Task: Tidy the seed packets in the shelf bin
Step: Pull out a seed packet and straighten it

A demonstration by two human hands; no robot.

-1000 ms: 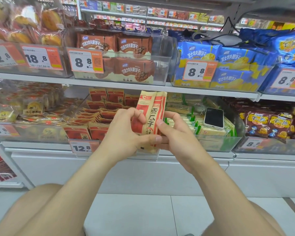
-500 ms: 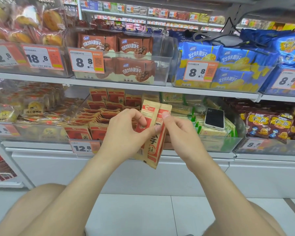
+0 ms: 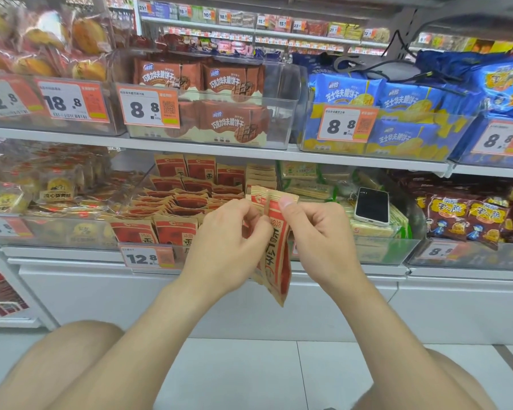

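I note a small stack of seed packets (image 3: 274, 244), red and tan, held on end between both hands in front of the shelf bin (image 3: 134, 190). The stack leans a little, with its top at the level of the bin's contents and its lower end hanging below the bin's front edge.

The left grip (image 3: 225, 244) is narrow, fingers curled, pinching the left upper edge of the stack. The right grip (image 3: 317, 235) is likewise closed on the stack, its thumb (image 3: 286, 204) pressed on the top of the front packet.

Behind the hands, the bin holds more matching packets (image 3: 187, 202), upright in rows at the back and lying loose and overlapped toward the front. A price tag (image 3: 148, 257) reading 12.8 hangs on the bin's front. In the next bin to the right, a phone (image 3: 371, 206) lies face up on green-edged packs (image 3: 373, 224).
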